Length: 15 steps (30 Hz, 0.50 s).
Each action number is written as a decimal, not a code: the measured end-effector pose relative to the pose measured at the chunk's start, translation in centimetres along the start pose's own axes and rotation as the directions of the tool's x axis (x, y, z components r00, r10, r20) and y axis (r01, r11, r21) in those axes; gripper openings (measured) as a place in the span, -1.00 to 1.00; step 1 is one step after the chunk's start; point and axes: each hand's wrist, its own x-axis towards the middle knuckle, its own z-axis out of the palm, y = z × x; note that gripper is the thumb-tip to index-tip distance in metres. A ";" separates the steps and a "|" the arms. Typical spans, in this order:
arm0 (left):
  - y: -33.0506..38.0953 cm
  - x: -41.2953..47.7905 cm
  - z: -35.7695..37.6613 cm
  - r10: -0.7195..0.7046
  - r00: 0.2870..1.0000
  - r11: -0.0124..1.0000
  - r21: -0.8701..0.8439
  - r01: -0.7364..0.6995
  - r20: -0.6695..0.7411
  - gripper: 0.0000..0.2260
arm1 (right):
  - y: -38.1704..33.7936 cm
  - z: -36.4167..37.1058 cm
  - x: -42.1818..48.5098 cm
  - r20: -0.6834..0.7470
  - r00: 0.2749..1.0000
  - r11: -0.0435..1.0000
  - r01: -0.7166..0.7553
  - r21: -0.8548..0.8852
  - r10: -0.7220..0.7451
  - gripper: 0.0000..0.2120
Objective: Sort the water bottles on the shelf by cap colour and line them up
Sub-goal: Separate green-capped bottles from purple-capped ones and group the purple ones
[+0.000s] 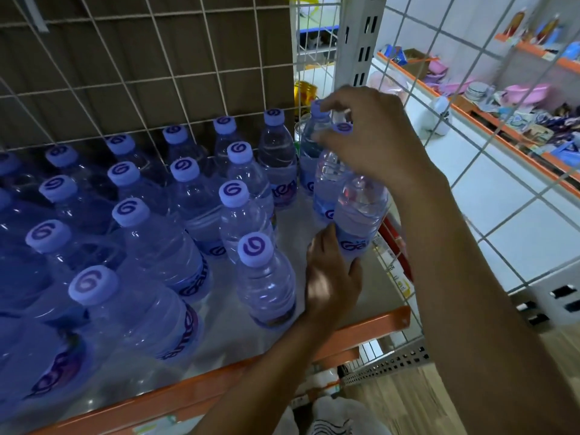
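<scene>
Several clear water bottles with pale blue caps stand in rows on the grey shelf [226, 334]. At the right end, my left hand [329, 277] holds the lower body of one bottle [361, 208] near its label. My right hand [373, 142] reaches over from above and its fingers curl round the tops of the bottles there; one cap [343, 127] shows under the fingers, another cap [318, 107] at the fingertips. The top of the bottle that my left hand holds is hidden under my right hand. A single bottle [266, 277] stands just left of my left hand.
White wire mesh [157, 89] backs the shelf, with brown cardboard behind it. A wire side panel [470, 152] and a slotted metal post [361, 42] close the right end. The shelf front has an orange edge [361, 331]. Another shelf with pink goods [527, 89] stands at far right.
</scene>
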 end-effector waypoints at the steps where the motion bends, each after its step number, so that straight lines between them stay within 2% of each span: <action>1: -0.4 -0.2 -0.2 0.020 1.000 0.999 0.048 -0.020 0.001 -0.44 | -0.7 0.3 1.5 0.029 0.999 1.000 0.028 0.000 -0.028 -0.62; 4: -2.0 -1.7 -0.5 0.094 0.992 0.978 0.176 -0.108 0.089 -0.47 | -2.1 2.3 5.9 0.160 0.985 0.995 0.080 -0.056 -0.070 -0.58; 6: -2.7 -3.0 -0.3 0.117 0.968 0.972 0.174 -0.157 0.220 -0.44 | -2.4 4.0 8.0 0.275 0.958 0.989 0.107 -0.104 -0.075 -0.49; 8: -3.2 -3.5 -0.3 0.154 0.950 0.961 0.180 -0.207 0.272 -0.49 | -2.3 5.7 9.2 0.381 0.923 0.970 0.138 -0.203 -0.051 -0.47; 12: -3.1 -3.4 -0.8 0.127 0.942 0.980 0.108 -0.167 0.309 -0.58 | -1.9 6.8 10.4 0.426 0.903 0.948 0.178 -0.263 -0.052 -0.60; 15: -3.1 -3.4 -0.7 0.147 0.941 0.973 0.129 -0.193 0.305 -0.60 | -1.7 6.4 11.0 0.451 0.889 0.937 0.217 -0.274 -0.073 -0.68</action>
